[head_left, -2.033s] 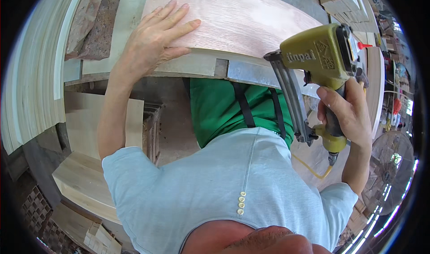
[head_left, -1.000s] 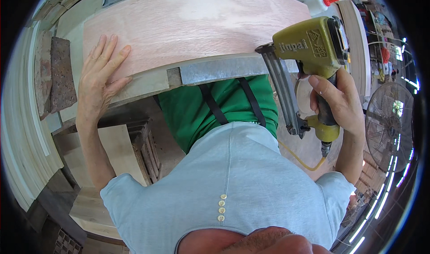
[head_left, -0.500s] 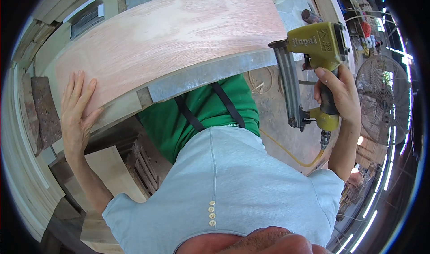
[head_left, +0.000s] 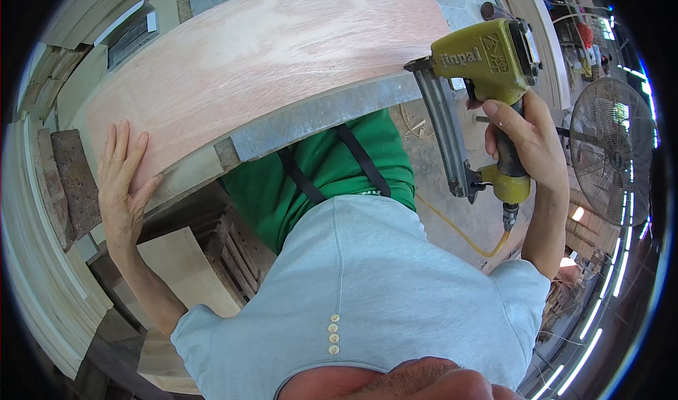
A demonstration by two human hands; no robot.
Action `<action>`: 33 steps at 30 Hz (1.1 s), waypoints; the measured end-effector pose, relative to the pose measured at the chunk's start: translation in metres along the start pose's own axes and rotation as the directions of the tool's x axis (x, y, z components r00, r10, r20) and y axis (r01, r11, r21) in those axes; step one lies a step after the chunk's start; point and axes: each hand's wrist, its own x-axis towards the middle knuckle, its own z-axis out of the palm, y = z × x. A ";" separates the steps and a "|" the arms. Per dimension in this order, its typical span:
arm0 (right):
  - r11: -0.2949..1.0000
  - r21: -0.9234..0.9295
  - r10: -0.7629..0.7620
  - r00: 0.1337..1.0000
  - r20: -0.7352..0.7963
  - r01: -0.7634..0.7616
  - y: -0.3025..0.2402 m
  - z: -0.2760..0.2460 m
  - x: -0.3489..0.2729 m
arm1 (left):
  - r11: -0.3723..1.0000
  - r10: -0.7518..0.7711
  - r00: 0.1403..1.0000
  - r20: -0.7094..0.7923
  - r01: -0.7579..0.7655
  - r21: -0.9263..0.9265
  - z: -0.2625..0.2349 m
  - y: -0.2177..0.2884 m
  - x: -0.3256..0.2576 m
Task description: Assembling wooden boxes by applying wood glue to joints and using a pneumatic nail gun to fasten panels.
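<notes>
At the right of the frame, the right hand (head_left: 533, 135) wraps around the nail gun (head_left: 484, 57), whose nose has shifted slightly left along the upper-middle wooden panel (head_left: 282, 40), apparently inside its corner; at left, the left hand (head_left: 123, 177) stays flat on it, thumb spread.

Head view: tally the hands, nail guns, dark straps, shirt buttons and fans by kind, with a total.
Hands: 2 (left hand, right hand)
Nail gun: 1
Dark straps: 2
Shirt buttons: 4
Fan: 1
Total: 10
</notes>
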 end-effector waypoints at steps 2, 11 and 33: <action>0.997 -0.081 0.011 1.000 -0.022 -0.012 0.001 0.000 -0.002 | 1.000 0.006 1.000 -0.002 -0.006 0.013 -0.001 0.002 0.000; 0.993 0.118 0.017 0.989 -0.145 0.000 0.022 -0.035 -0.009 | 0.994 -0.103 0.995 -0.003 0.103 -0.032 -0.012 0.020 -0.007; 0.982 0.186 0.054 0.991 -0.126 -0.030 0.099 -0.086 0.048 | 0.909 -0.409 0.898 -0.163 0.417 0.016 -0.011 0.063 0.011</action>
